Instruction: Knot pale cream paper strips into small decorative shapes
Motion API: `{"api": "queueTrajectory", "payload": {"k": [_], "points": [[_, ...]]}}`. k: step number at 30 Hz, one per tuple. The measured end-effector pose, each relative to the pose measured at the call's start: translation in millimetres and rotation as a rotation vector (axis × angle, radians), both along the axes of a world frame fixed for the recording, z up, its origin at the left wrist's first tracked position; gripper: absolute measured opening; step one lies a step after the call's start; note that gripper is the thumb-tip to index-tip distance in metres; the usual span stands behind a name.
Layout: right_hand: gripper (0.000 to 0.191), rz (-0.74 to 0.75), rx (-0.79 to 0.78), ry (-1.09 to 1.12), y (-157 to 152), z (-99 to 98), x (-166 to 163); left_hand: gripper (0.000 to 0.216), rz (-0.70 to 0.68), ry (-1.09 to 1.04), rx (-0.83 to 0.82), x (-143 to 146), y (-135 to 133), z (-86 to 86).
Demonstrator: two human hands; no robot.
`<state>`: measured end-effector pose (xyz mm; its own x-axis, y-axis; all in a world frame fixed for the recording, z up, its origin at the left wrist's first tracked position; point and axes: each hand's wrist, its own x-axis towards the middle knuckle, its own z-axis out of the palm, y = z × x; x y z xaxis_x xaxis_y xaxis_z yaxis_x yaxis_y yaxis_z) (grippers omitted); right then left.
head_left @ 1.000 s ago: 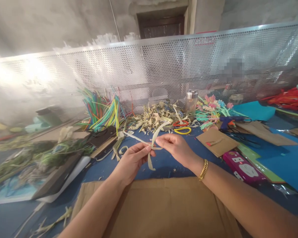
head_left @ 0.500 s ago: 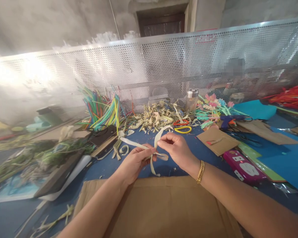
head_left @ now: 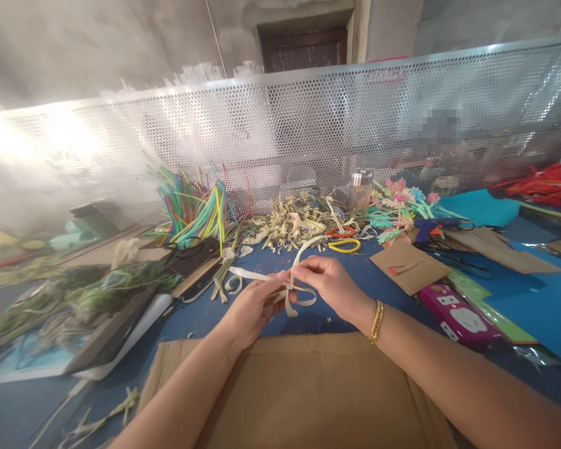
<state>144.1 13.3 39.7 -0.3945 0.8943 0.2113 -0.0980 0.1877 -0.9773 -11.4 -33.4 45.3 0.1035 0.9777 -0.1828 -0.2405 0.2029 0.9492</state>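
A pale, cream-coloured strip [head_left: 250, 274] crosses itself in a loose loop between my two hands, above the blue table [head_left: 303, 315]. My left hand [head_left: 250, 308] pinches the strip at the crossing from the left. Just to the right, my right hand [head_left: 330, 285] is closed on the same strip, thumb and forefinger at the crossing. One end of the strip runs left over the table, another curves up toward a heap of similar pale strips [head_left: 294, 221]. A gold bracelet [head_left: 376, 322] sits on my right wrist.
A brown cardboard sheet [head_left: 308, 393] lies under my forearms. Coloured sticks [head_left: 194, 209] stand at the back left, a perforated metal screen [head_left: 280, 137] behind. At the right lie cardboard pieces [head_left: 409, 265], a pink power strip [head_left: 455, 313], paper flowers [head_left: 397, 202] and a metal-capped jar [head_left: 359, 190]. Greenery on a tray [head_left: 88, 299] fills the left.
The strip's hanging end has been brought round into a loop on the right of the crossing. Both hands have shifted slightly and stay pinched on the strip.
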Motion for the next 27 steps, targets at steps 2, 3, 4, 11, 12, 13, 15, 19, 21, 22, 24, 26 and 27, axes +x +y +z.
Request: {"api": "queueTrajectory", "payload": {"k": [2,3,4,11,12,13,15,19,21,22,24,26,27], "points": [[0.023,-0.023,0.027,-0.020,0,-1.3,-1,0.022,-0.008,0.011,0.007,0,0,-0.2],[0.023,-0.032,0.044,-0.026,0,-2.7,-2,0.020,-0.016,0.015,0.012,0,0,-0.3],[0.024,-0.043,0.066,-0.027,1,-4.3,-2,0.018,-0.027,0.016,0.017,0,0,-0.4],[0.032,-0.070,0.251,-0.165,6,-4.2,4,0.018,0.023,0.022,0.047,0,-1,-1.2],[0.034,-0.054,0.275,-0.210,6,-1.9,6,0.018,0.038,-0.001,0.048,0,0,-1.4],[0.034,-0.051,0.304,-0.253,5,0.3,8,0.018,0.057,-0.027,0.048,-1,0,-1.7],[0.029,-0.076,0.368,-0.312,2,3.5,9,0.020,0.099,-0.072,0.047,-3,2,-2.0],[0.017,-0.099,0.492,-0.359,-2,3.0,8,0.020,0.103,-0.074,0.072,-5,3,-1.4],[0.017,-0.104,0.553,-0.391,-2,1.5,7,0.020,0.106,-0.052,0.101,-5,3,-1.2],[0.018,-0.109,0.583,-0.406,-2,1.1,7,0.020,0.114,-0.041,0.109,-5,3,-1.3],[0.019,-0.129,0.636,-0.426,-1,0.9,7,0.020,0.129,-0.023,0.110,-5,3,-2.1],[0.020,-0.154,0.673,-0.436,0,1.3,7,0.020,0.134,-0.009,0.111,-5,4,-3.3],[0.020,-0.165,0.682,-0.436,1,1.6,8,0.020,0.138,-0.001,0.118,-6,5,-3.8]]}}
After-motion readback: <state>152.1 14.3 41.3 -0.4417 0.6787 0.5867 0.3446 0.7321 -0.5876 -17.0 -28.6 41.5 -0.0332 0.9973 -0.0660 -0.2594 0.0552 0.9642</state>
